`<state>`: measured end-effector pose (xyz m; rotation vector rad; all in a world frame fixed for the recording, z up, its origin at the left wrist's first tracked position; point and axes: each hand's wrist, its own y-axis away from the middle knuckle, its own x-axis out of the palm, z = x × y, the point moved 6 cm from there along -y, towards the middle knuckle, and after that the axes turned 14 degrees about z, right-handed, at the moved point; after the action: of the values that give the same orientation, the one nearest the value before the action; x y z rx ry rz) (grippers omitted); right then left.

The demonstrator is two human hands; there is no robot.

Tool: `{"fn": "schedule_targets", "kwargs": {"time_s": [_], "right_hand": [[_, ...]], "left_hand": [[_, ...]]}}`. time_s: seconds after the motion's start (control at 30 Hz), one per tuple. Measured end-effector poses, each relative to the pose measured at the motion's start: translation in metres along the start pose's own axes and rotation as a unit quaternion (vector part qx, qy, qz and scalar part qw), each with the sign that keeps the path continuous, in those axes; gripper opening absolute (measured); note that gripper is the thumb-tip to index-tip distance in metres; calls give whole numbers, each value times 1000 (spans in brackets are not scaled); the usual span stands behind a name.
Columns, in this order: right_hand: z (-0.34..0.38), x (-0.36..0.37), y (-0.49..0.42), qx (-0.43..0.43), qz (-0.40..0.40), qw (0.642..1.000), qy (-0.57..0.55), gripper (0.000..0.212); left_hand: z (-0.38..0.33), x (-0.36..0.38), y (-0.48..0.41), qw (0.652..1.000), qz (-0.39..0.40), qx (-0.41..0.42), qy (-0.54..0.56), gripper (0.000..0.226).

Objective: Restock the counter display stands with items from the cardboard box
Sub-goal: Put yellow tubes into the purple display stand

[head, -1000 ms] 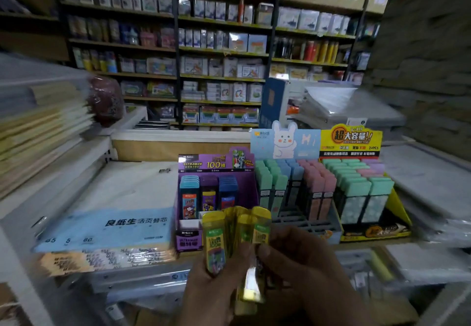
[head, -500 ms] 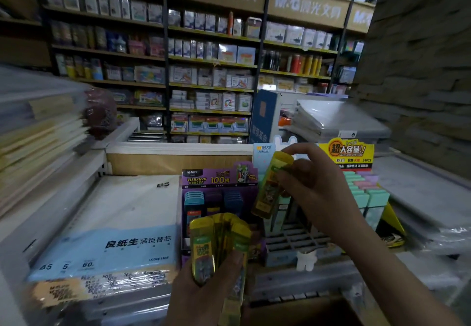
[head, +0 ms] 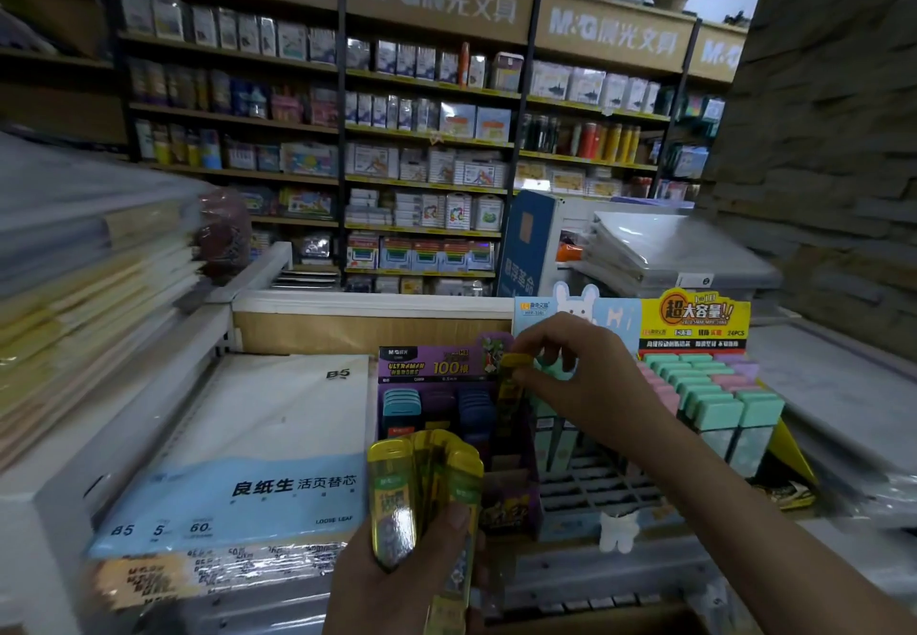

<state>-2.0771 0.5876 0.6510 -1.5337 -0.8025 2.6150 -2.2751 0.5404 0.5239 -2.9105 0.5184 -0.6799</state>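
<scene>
Where the thumb and forefinger of the right hand (head: pixel 585 386) meet, the grip is closed on the top end of a slim yellow translucent plastic case (head: pixel 511 389). The case hangs upright below the fingertips and reaches down into the right-hand side of the purple cardboard display stand (head: pixel 431 366). That hand's other fingers curl loosely above it. Further left in the same stand sit rows of teal, purple and dark blue cases (head: pixel 402 406).

Lower in view, the left hand (head: pixel 397 575) has its grip closed round a fanned bunch of yellow cases (head: pixel 426 480) of the same kind. Its thumb presses across their fronts and their tops point up, just in front of the purple stand.

Just right of the purple stand is a light blue rabbit-printed display stand (head: pixel 615 317), partly hidden by the right forearm, with an open grid of slots at its front. Beside that, a yellow display stand (head: pixel 694 317) holds mint-green and pink boxes (head: pixel 714 401). Left of the purple stand, a wrapped pack of B5 loose-leaf paper (head: pixel 248 461) lies on the table (head: pixel 645 570). Behind the table, stocked shop shelves (head: pixel 426 138) fill the wall.
</scene>
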Motion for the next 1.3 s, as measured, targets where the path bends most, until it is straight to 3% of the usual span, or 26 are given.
{"fn": "schedule_targets", "kwargs": {"time_s": [0.23,0.47,0.6,0.83,0.93,1.07,1.17,1.3], "right_hand": [[-8,25,0,28,26,994,98,15],[-7,32,7,57,-18,991,121,19],[-6,32,10,54,-22,992,108,23],[3,4,29,-5,-74,997,-3,11],[1,3,39,2,8,986,-167,7],[1,11,52,-9,136,946,-293,3],[-10,10,60,18,155,935,-319,20],[-21,9,68,31,182,906,-380,25]], "left_hand": [[5,-4,-5,1000,9,-6,6,31],[13,-7,-2,999,-16,-40,-20,44],[15,-2,2,997,-39,-64,-15,39],[14,19,14,988,-113,-96,-40,67],[15,32,13,987,-127,-86,-41,72],[14,61,14,993,-92,-65,-40,41],[16,76,15,994,-92,-38,-39,52],[25,91,18,994,-109,-22,-26,55]]}}
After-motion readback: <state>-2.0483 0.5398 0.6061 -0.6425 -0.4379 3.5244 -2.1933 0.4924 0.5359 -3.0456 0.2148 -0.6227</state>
